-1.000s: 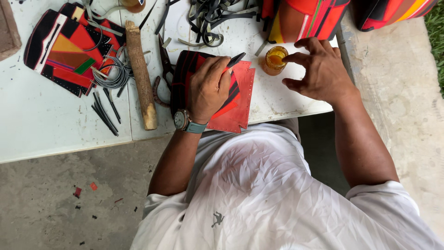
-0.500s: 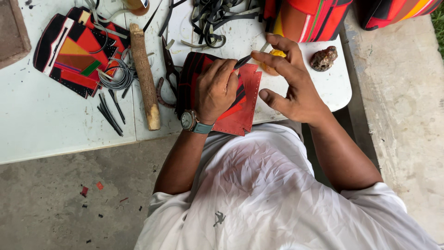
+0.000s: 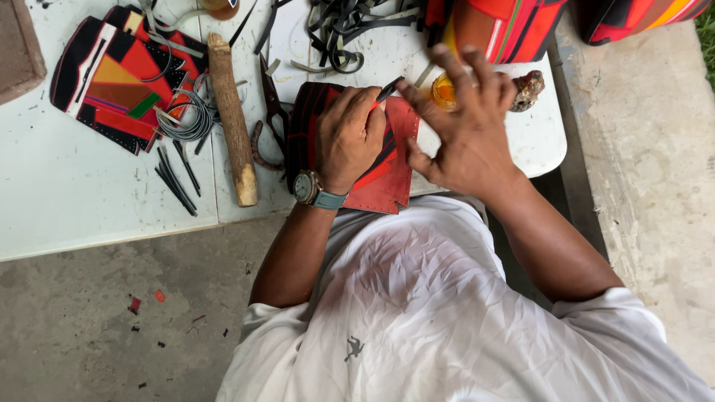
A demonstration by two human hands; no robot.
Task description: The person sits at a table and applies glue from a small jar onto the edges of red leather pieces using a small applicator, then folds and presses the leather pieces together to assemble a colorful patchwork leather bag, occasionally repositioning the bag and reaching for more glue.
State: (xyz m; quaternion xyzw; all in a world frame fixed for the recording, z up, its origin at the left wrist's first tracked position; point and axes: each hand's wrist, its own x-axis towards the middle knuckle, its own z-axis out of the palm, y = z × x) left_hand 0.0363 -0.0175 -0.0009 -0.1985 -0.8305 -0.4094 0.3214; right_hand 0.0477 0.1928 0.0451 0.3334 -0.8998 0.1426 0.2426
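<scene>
Since half a second ago the right hand (image 3: pixel 465 130) has slid down over the red leather piece (image 3: pixel 387 175), its fingers spread apart and holding nothing, blurred with motion. That red leather piece lies at the near edge of the white desk (image 3: pixel 89 201), partly overhanging toward the lap. Pressing it down, the left hand (image 3: pixel 348 138) has fingers closed on a thin dark tool (image 3: pixel 390 88). A wooden stick (image 3: pixel 232 119) lies just left, beside dark pliers (image 3: pixel 269 112)
</scene>
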